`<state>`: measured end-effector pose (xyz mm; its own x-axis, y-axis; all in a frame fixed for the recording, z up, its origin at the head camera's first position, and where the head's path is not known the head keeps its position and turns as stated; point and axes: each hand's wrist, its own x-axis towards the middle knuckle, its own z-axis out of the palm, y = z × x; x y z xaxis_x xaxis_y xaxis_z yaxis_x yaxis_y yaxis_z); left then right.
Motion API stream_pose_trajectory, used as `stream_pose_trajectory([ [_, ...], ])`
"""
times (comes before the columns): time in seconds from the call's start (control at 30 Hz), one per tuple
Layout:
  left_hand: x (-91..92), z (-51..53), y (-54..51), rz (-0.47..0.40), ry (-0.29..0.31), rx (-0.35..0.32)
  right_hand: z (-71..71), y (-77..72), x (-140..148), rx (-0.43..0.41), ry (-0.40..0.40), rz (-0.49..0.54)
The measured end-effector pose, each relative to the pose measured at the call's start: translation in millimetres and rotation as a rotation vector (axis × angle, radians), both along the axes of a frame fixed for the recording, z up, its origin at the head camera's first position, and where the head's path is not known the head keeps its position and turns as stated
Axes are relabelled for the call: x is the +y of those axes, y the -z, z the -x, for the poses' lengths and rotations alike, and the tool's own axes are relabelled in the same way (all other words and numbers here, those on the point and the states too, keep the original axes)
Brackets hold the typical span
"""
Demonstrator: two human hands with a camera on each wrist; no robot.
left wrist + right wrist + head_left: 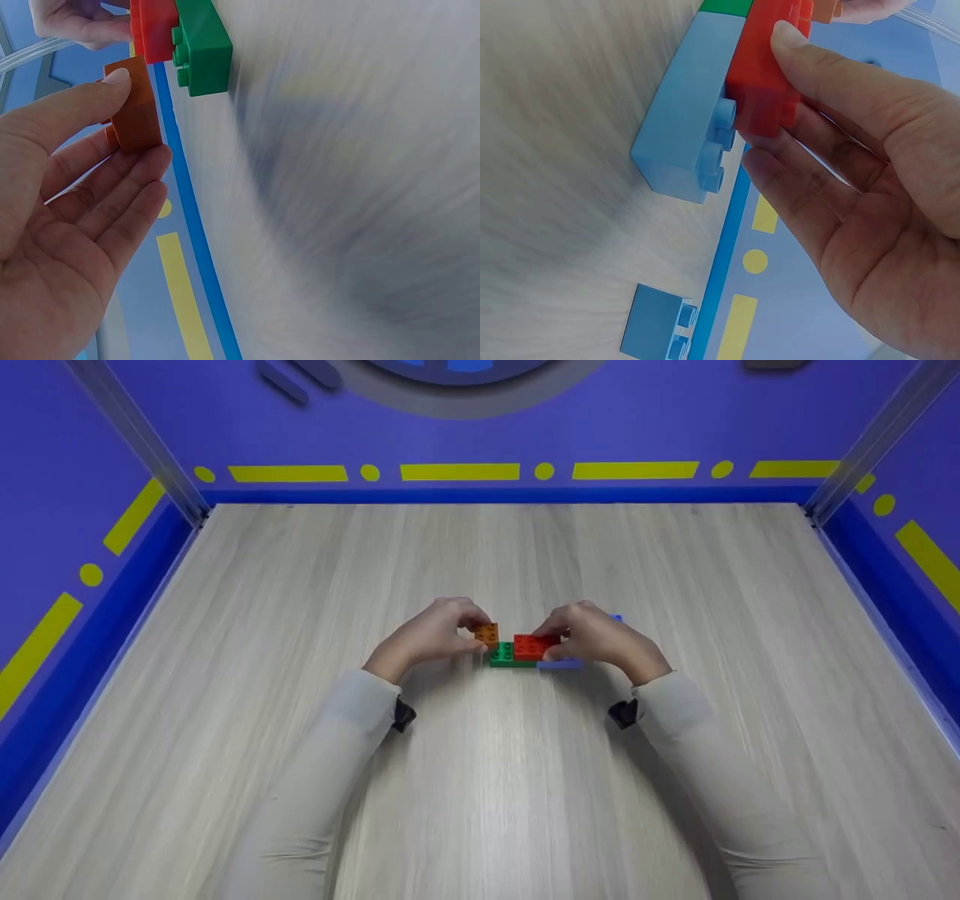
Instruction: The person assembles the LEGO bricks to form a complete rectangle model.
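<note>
On the wooden table (480,780), my left hand (431,634) and right hand (600,634) are apart. The long light blue brick (682,105) and green brick (206,52) lie end to end. My right thumb and fingers clasp the red brick (531,647) bridging them; my left ones pinch the orange brick (136,109), raised just beside the green end. A small blue brick (652,322) lies behind my right hand.

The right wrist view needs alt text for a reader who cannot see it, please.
The right hand grips a red brick on a light blue brick, which meets a green brick. A darker blue brick lies apart, and an orange brick shows at the top edge.
</note>
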<state>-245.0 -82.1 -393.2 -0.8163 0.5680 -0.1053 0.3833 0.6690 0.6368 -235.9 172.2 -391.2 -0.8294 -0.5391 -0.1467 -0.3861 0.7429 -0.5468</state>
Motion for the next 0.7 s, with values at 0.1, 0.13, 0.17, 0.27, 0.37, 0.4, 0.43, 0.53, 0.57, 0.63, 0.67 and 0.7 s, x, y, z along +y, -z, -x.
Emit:
stream_pose_trajectory([
  [0.1,1.4,-0.7,-0.2,0.009,0.006,0.006,-0.1,-0.7,-0.4,0.001,-0.001,-0.009],
  [0.13,1.8,-0.8,0.2,0.010,0.009,0.009,-0.3,-1.2,-0.5,0.002,-0.002,-0.010],
  [0.17,2.3,-1.0,0.5,0.011,0.014,0.011,-0.4,-1.3,-0.7,0.003,-0.003,-0.012],
  [0.27,3.9,-1.3,0.7,0.001,0.028,0.010,-1.1,-2.1,-0.2,0.001,-0.002,-0.003],
  [0.37,5.2,-1.4,0.9,-0.008,0.035,0.004,-1.0,-1.7,0.0,-0.003,-0.004,0.003],
  [0.4,5.6,-1.3,1.1,-0.010,0.038,0.005,-1.0,-1.9,0.1,-0.003,-0.005,0.006],
  [0.43,5.9,-1.1,1.4,-0.007,0.041,0.008,-1.0,-2.0,0.1,-0.001,-0.007,0.007],
  [0.53,6.6,-0.9,1.9,-0.005,0.050,0.016,-0.6,-1.9,-0.2,0.007,-0.015,0.008],
  [0.57,6.9,-0.9,2.0,-0.005,0.054,0.018,-0.6,-2.0,-0.2,0.010,-0.018,0.009],
  [0.63,7.7,-0.9,2.2,-0.010,0.058,0.016,-0.5,-1.9,-0.1,0.017,-0.024,0.012],
  [0.67,8.1,-1.2,2.2,-0.013,0.059,0.014,-0.5,-1.9,0.0,0.022,-0.029,0.014],
  [0.7,8.7,-1.3,2.3,-0.015,0.060,0.011,-0.4,-1.8,0.3,0.026,-0.033,0.018],
])
